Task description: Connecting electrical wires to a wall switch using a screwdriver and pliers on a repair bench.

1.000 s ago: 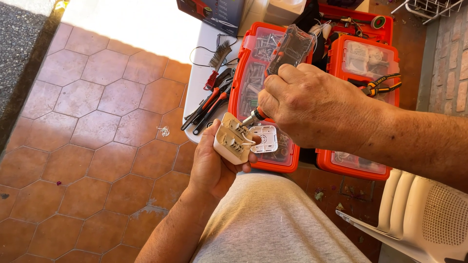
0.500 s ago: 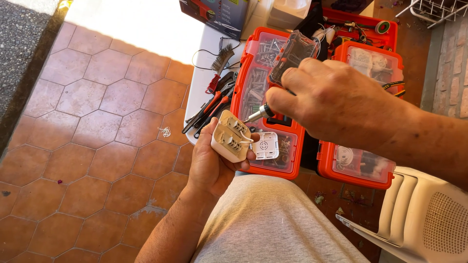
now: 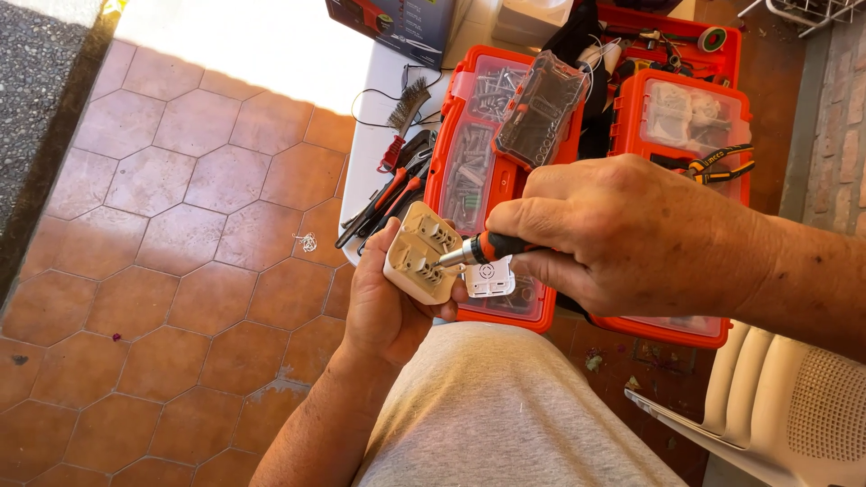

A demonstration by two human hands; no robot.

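Fingers of the right hand (image 3: 622,230) were wrapped tight round an orange-and-black screwdriver (image 3: 483,248), tip now set into the cream socket block (image 3: 417,252); half a sec earlier it hung just above. Left hand (image 3: 388,298) gripped the block from below, over the lap, in front of the orange parts case (image 3: 492,171). A white cover piece (image 3: 490,278) sat just beside it. Tip in place, so prob. working a terminal screw. Pliers (image 3: 388,194) lay on the white table (image 3: 374,144).
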